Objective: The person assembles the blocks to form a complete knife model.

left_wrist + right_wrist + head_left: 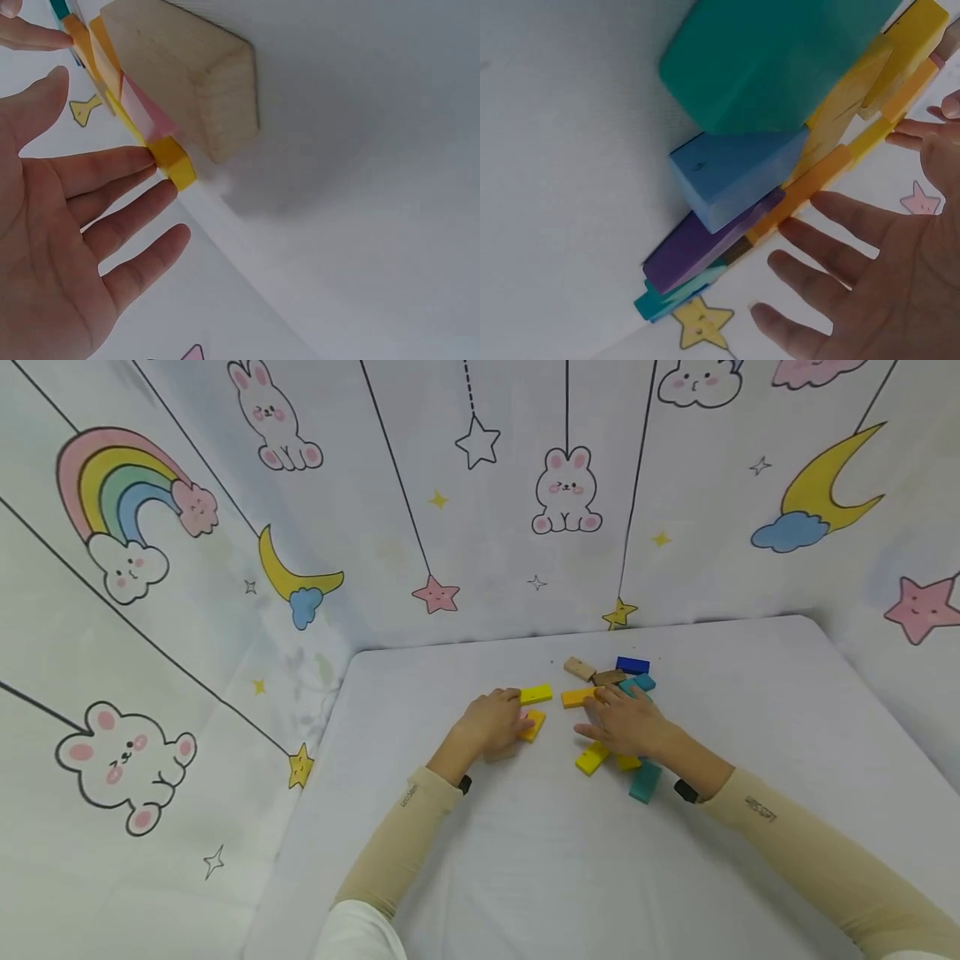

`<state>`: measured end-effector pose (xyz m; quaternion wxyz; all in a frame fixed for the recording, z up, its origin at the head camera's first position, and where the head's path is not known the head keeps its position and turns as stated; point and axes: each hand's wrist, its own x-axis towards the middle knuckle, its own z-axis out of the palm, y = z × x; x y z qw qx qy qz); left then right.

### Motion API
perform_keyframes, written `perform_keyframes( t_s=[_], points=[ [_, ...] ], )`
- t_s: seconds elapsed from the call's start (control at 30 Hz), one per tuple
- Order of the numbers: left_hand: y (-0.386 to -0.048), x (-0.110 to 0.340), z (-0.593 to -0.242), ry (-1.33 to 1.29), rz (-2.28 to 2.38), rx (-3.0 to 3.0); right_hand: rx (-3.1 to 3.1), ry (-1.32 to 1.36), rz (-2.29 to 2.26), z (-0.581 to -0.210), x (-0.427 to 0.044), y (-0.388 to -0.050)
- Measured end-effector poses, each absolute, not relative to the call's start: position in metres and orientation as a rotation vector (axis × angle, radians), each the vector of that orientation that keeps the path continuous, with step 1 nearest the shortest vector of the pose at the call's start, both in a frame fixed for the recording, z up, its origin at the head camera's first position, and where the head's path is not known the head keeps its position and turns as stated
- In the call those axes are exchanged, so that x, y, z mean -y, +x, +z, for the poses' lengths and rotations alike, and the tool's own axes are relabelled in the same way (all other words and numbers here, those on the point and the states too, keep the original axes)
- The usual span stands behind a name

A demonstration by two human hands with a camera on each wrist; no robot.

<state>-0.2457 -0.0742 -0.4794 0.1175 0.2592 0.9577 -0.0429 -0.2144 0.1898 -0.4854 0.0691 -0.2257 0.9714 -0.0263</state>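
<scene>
My left hand [492, 720] has its fingers stretched out, and the fingertips touch one end of a yellow block [536, 695]. Close beside that hand lie an orange-yellow block [534, 727], a pink block [146, 109] and a plain wooden block [184, 67]. My right hand [626, 720] spreads over the right-hand cluster, its fingertips at an orange block [579, 697]. Near its palm in the right wrist view are a teal block [772, 60], a blue block [739, 169] and a purple block [705, 247]. The right hand hides part of this cluster in the head view.
Behind the right hand lie a beige block [580, 668], a brown block [609, 677] and a dark blue block [633, 665]. Nearer the person is another yellow block [592, 757]. A white-covered table [525, 860] meets a patterned cloth wall [502, 543] at the back.
</scene>
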Motion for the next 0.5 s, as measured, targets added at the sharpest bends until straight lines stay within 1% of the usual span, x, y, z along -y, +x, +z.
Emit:
perform_keyframes(
  t_s=[0.23, 0.5],
  points=[
    [-0.247, 0.085, -0.481, 0.745, -0.095, -2.808, -2.892, -0.616, -0.110, -0.487, -0.179, -0.218],
    [-0.246, 0.093, -0.483, 0.756, -0.063, -2.804, -2.846, -0.635, -0.111, -0.488, -0.168, -0.220]
  ],
)
